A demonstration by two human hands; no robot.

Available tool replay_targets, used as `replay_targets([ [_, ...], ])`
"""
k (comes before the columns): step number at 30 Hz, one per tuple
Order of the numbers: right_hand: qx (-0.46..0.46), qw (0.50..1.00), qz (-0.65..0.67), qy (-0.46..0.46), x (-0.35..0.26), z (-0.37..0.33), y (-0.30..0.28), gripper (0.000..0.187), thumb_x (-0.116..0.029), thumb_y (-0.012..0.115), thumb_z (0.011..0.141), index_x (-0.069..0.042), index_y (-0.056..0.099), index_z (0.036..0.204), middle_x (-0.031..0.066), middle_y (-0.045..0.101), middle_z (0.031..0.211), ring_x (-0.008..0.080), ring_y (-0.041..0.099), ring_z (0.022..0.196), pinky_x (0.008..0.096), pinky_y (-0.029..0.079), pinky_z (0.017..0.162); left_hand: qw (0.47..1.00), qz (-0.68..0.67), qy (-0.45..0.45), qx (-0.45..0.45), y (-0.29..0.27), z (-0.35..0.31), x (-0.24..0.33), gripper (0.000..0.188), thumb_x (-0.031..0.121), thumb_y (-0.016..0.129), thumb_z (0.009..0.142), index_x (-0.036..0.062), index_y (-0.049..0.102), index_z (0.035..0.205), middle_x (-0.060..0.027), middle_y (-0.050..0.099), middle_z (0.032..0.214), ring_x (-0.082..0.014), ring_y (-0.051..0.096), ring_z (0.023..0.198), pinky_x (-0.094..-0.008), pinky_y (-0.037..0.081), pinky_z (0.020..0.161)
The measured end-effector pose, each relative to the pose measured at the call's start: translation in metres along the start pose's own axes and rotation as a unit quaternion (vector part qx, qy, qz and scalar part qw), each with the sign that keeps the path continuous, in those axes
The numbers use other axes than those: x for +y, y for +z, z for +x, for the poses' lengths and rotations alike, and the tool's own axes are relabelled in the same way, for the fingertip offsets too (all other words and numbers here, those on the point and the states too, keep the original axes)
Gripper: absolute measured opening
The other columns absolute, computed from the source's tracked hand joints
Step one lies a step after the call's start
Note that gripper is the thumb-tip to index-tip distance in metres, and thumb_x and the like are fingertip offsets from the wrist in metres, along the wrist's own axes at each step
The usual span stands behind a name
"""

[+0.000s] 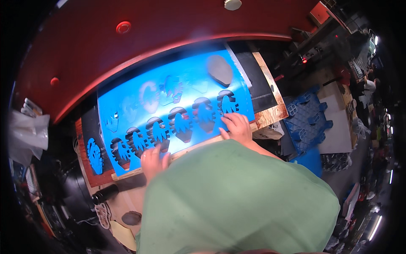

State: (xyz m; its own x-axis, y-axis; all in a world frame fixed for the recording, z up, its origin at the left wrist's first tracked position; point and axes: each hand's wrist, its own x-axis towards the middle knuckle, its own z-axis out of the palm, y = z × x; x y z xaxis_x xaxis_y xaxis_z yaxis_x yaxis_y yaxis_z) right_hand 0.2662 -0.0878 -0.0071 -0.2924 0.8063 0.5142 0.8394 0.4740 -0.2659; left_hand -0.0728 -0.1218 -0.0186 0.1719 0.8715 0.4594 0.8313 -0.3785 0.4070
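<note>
A glossy blue sheet [146, 93] lies on a black board under a red machine. Along its near edge runs a row of dark, tooth-edged shapes [182, 125] with blue middles; I cannot tell whether they are cut-outs or pieces on top. My left hand [153, 163] rests at the sheet's near edge, fingers spread, beside one of these shapes. My right hand [237, 128] lies farther right on the edge, fingers apart, touching the sheet just below the rightmost toothed shape. A grey, rounded tapering block [220, 71] sits on the sheet's far right.
Left of the sheet lies a small pile of blue toothed pieces [95, 156]. The red machine body [177, 23] spans the far side. A blue plastic lattice [306, 120] stands at right. A black cylinder [105, 194] juts out at lower left, near a clear plastic bag [29, 131].
</note>
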Motion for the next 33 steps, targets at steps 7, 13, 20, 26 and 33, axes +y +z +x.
replay_targets([
  [7,0.044,0.999,0.008,0.001,0.002,-0.009,-0.002,0.039,-0.023,0.075,0.073,-0.006,0.064,0.106,0.0102,0.063,0.106,0.0305,0.058,0.104,0.0422,0.044,0.09,0.989,0.076,0.131,-0.005,0.002,-0.012,0.014,0.057,0.046,0.08,0.067,0.0025,0.066,0.101,-0.0092,0.064,0.1,-0.0314,0.057,0.097,-0.0449,0.044,0.085],
  [13,0.219,0.972,0.013,0.082,0.019,0.069,-0.104,0.024,-0.025,0.069,0.084,-0.007,0.066,0.099,0.0129,0.066,0.099,0.0342,0.06,0.097,0.0438,0.048,0.085,0.997,0.064,0.022,0.024,-0.01,-0.032,0.054,0.055,0.034,0.084,0.064,0.0016,0.066,0.104,-0.0156,0.064,0.104,-0.0346,0.057,0.101,-0.0459,0.044,0.088],
  [20,0.193,0.974,0.014,0.118,0.044,0.147,-0.16,0.029,-0.035,0.059,0.091,-0.007,0.067,0.087,0.015,0.066,0.092,0.0358,0.062,0.087,0.0475,0.049,0.074,0.995,0.076,0.037,0.055,0.004,-0.033,0.046,0.052,0.03,0.085,0.065,-0.0005,0.066,0.102,-0.0173,0.064,0.105,-0.0363,0.056,0.104,-0.045,0.044,0.093],
  [26,-0.102,0.984,-0.058,0.131,0.011,0.051,-0.127,0.034,-0.041,0.061,0.088,-0.009,0.071,0.089,0.0124,0.068,0.095,0.031,0.065,0.093,0.0457,0.052,0.079,0.994,0.098,0.03,0.04,0.008,-0.03,0.043,0.052,0.031,0.084,0.066,0.0009,0.066,0.104,-0.016,0.063,0.104,-0.0357,0.055,0.105,-0.0452,0.043,0.093],
  [33,0.035,0.996,-0.07,0.037,-0.002,-0.047,-0.028,0.031,-0.039,0.063,0.086,-0.008,0.065,0.086,0.0111,0.06,0.089,0.0299,0.057,0.093,0.045,0.041,0.086,0.99,0.113,0.051,0.065,0.006,-0.032,0.045,0.051,0.033,0.086,0.065,0.0009,0.063,0.097,-0.0166,0.063,0.099,-0.0363,0.056,0.097,-0.0458,0.045,0.087],
])
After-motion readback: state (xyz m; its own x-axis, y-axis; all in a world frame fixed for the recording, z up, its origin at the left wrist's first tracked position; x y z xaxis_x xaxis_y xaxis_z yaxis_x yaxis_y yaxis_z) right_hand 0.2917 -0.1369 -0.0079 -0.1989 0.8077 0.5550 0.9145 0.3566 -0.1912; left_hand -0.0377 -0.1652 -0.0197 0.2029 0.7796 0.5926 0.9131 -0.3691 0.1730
